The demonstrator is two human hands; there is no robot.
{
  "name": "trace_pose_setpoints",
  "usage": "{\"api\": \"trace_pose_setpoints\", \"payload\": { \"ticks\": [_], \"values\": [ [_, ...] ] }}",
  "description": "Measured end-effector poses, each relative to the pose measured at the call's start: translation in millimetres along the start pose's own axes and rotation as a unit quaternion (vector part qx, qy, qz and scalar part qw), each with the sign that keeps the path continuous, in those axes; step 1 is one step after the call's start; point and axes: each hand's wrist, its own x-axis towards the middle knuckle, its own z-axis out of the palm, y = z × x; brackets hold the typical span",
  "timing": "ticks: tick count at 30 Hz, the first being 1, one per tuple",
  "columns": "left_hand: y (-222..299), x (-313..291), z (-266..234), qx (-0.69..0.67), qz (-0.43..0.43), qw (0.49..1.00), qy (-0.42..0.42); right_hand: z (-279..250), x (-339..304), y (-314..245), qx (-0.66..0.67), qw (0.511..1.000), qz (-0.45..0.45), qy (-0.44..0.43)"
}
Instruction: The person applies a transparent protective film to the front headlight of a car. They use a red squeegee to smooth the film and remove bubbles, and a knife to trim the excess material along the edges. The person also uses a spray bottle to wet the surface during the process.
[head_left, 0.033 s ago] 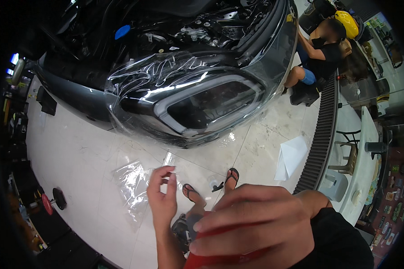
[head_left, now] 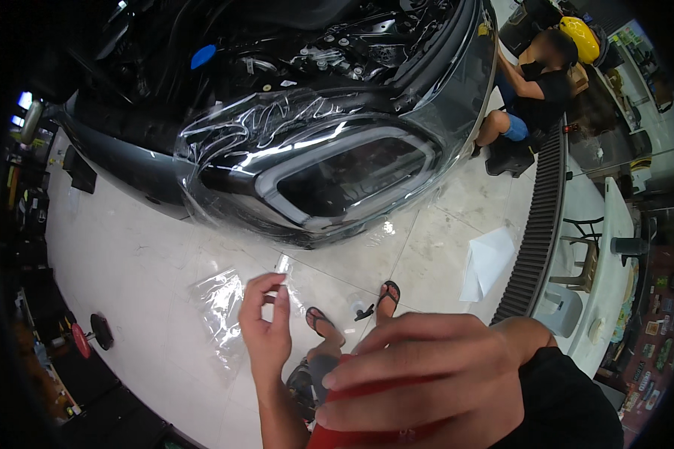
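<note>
Below the car's front corner, my left hand [head_left: 266, 318] is raised over the floor. Its fingers curve toward the thumb with a gap between them, and nothing shows in it. Close to the view at the lower right, my right hand [head_left: 434, 374] has its fingers bent and apart. A red surface [head_left: 397, 434] shows behind and between those fingers; what it belongs to is unclear. Ahead, the dark car's headlight [head_left: 352, 172] lies under wrinkled clear film [head_left: 277, 120], bunched along the upper edge. Neither hand touches the car or film.
A clear plastic sheet [head_left: 221, 314] lies on the tiled floor left of my feet. White paper [head_left: 487, 266] and a small bottle with a black trigger [head_left: 363, 310] are on the right. Another person [head_left: 539, 86] sits by the car's right side, near a dark floor grate [head_left: 535, 224].
My left hand has shifted slightly left and up, its fingers still curved. My right hand stays almost where it was.
</note>
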Motion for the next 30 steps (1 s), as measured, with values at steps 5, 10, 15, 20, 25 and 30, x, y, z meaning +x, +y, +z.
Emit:
{"api": "trace_pose_setpoints", "payload": {
  "ticks": [5,10,15,20,25,30],
  "values": [
    [56,90,-19,0.155,0.238,0.959,0.020,-21,-2,2,0.032,0.983,0.166,-0.072],
    [90,239,4,0.341,0.323,0.881,-0.054,7,-47,85,-0.222,0.922,0.278,-0.151],
    [111,279,20,0.346,0.277,0.863,-0.241,28,-52,133,-0.381,0.872,0.294,-0.087],
    [104,296,23,0.241,0.316,0.869,-0.295,70,-27,141,-0.416,0.861,0.285,-0.065],
    [94,305,21,0.228,0.317,0.866,-0.311,77,-10,153,-0.480,0.822,0.289,-0.097],
    [93,312,20,0.239,0.306,0.861,-0.328,36,-16,170,-0.505,0.803,0.287,-0.135]
  ]
}}
